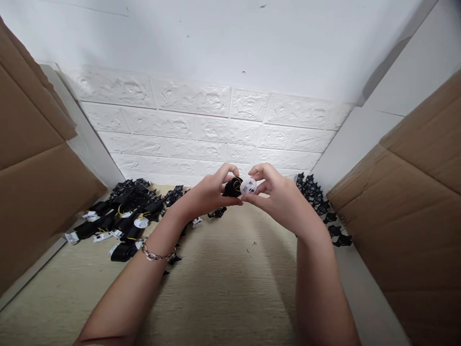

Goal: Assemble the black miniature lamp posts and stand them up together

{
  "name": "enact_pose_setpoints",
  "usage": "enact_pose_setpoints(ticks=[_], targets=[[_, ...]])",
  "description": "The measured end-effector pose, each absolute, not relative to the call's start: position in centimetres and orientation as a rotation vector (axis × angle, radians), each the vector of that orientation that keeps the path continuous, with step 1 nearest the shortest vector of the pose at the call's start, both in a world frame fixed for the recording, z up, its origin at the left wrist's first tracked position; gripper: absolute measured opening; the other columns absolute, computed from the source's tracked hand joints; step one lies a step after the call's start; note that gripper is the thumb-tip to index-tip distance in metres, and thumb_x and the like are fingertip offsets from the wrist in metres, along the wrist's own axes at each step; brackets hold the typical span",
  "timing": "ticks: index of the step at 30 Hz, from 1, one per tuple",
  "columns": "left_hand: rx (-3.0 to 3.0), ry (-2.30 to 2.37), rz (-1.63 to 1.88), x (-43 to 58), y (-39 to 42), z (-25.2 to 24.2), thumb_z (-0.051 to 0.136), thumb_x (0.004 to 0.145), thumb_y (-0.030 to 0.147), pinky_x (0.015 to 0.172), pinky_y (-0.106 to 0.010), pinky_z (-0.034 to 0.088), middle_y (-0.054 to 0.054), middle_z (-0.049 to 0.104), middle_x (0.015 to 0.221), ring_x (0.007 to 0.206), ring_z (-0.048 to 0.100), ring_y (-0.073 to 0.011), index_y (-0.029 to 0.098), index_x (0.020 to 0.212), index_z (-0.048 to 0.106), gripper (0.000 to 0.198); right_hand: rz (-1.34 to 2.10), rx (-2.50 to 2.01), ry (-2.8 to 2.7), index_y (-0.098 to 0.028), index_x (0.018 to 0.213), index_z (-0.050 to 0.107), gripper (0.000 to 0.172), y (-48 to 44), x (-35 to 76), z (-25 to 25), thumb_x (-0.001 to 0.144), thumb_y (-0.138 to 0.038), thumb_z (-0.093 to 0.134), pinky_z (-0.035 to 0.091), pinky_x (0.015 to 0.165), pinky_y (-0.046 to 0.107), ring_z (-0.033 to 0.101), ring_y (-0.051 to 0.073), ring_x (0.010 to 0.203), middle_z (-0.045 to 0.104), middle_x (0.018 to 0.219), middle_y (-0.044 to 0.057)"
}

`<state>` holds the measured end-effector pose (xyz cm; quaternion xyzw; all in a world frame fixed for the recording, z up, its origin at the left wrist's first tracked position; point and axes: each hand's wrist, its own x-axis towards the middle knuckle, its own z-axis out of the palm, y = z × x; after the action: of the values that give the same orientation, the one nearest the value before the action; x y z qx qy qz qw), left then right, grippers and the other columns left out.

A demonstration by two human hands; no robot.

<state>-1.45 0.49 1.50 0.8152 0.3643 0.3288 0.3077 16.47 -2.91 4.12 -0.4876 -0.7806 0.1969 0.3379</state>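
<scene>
The pale wood-grained tabletop (234, 288) has passage down its middle. Black-and-white wired parts (102, 225) crowd its left, spiky black pieces (312, 192) its right.

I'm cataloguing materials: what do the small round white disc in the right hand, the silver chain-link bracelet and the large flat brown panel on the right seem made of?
Small round white disc: probably plastic, smooth-looking, with small dark marks or openings.
Silver chain-link bracelet: likely metal, polished; its links shine.
Large flat brown panel: looks like cardboard, matt, with straight creases.
</scene>
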Motion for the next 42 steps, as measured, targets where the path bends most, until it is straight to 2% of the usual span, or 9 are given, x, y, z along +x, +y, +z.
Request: enact_pose_setpoints(ticks=[8,16,22,28,34,42], targets=[[2.228,0.995,0.875,-1.3,0.4,1.5,0.061,0.069,0.033,0.059,-0.023,0.038,0.002,0.054,0.075,0.066,0.048,-0.0112,0.021,0.089,0.037,0.034,0.470,-1.247,-2.078,-0.023,0.103,0.047,0.030,-3.1,16.4,4.1,0.074,-0.023,0.054,0.042,0.064,0.024,0.059,0.014,0.078,0.058,0.106,0.005],[2.381,0.997,0.855,-1.4,0.3,1.7,0.061,0.070,0.028,0.059,-0.022,0.034,0.003,0.051,0.077,0.066,0.042,-0.0103,0.021,0.087,0.042,0.027,0.346,-1.276,-2.115,-0.024,0.098,0.055,0.023,-3.0,16.6,4.2,0.076,-0.025,0.053,0.041,0.065,0.025,0.057,0.015,0.080,0.060,0.095,0.001],[2.402,0.970,0.872,-1.3,0.1,1.7,0.061,0.071,0.024,0.061,-0.023,0.035,0.002,0.054,0.081,0.070,0.047,-0.0118,0.021,0.093,0.043,0.029,0.396,-1.233,-2.128,-0.025,0.099,0.056,0.022,-2.9,16.8,4.1,0.077,-0.027,0.053,0.044,0.070,0.026,0.057,0.015,0.083,0.060,0.098,0.000],[2.329,0.975,0.841,-1.2,-0.3,1.9,0.062,0.071,0.023,0.066,-0.024,0.037,0.001,0.060,0.088,0.076,0.052,-0.0136,0.022,0.101,0.037,0.039,0.405,-1.151,-2.152,-0.025,0.102,0.055,0.024,-3.0,16.6,4.1,0.079,-0.025,0.053,0.045,0.076,0.028,0.057,0.015,0.091,0.061,0.102,-0.001],[2.381,1.056,0.828,-1.3,-0.6,2.3,0.061,0.071,0.026,0.064,-0.023,0.037,-0.001,0.061,0.088,0.076,0.053,-0.0135,0.017,0.100,0.047,0.034,0.360,-1.110,-2.182,-0.023,0.102,0.055,0.024,-3.3,16.0,4.2,0.079,-0.019,0.054,0.043,0.074,0.028,0.056,0.015,0.089,0.062,0.097,-0.001],[2.384,1.044,0.914,-1.3,-0.5,2.5,0.062,0.070,0.021,0.067,-0.021,0.039,0.000,0.063,0.095,0.078,0.056,-0.0120,0.020,0.112,0.050,0.043,0.395,-0.985,-2.163,-0.021,0.102,0.053,0.020,-2.7,15.5,3.7,0.082,-0.017,0.050,0.043,0.082,0.030,0.052,0.015,0.095,0.058,0.101,0.002]])
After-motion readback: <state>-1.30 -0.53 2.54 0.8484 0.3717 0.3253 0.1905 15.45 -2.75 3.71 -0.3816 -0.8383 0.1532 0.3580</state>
